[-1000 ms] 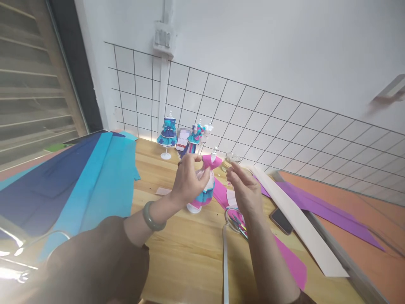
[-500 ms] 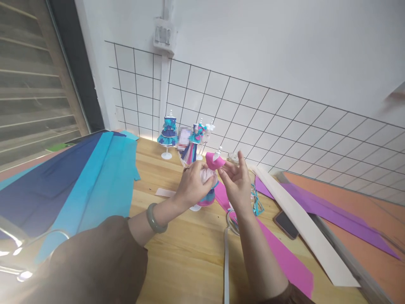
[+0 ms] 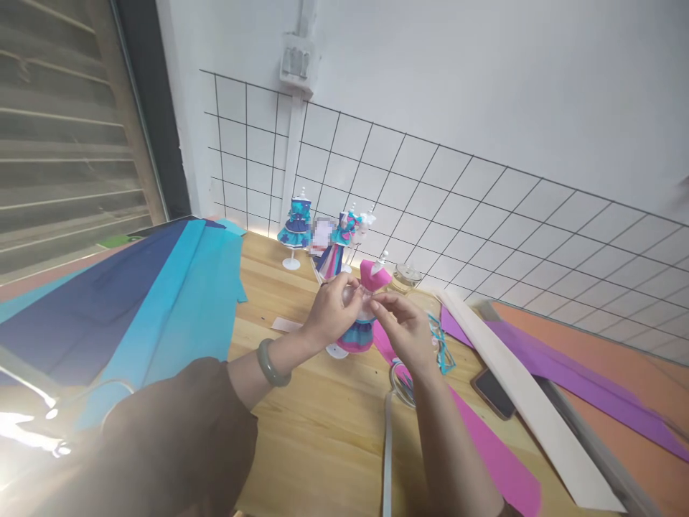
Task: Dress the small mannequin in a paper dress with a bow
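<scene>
A miniature dress form (image 3: 381,264) leans to the right in front of me. It wears a small doll dress (image 3: 357,335) with a pink top, a pale band at the waist and a skirt in blue, teal and pink. At the left of the waist, my left hand (image 3: 334,310) pinches the pale fabric between thumb and fingers. My right hand (image 3: 405,327) pinches at the right side of that band, thumb and index finger together. Both hands partly cover the bodice. The form's white base (image 3: 337,352) rests on the table.
Several dressed miniature forms, one in a teal dress (image 3: 294,226), stand at the back by a wire grid (image 3: 420,172). Blue paper-like sheets (image 3: 209,287) lie left. Pink strips (image 3: 500,452), a white strip (image 3: 527,395), a phone (image 3: 494,393) and ribbon (image 3: 387,445) lie right.
My right hand has lowered from beside the pink top to the waist, its raised fingers now curled into a pinch. My left hand stays at the waist. The view has shifted slightly.
</scene>
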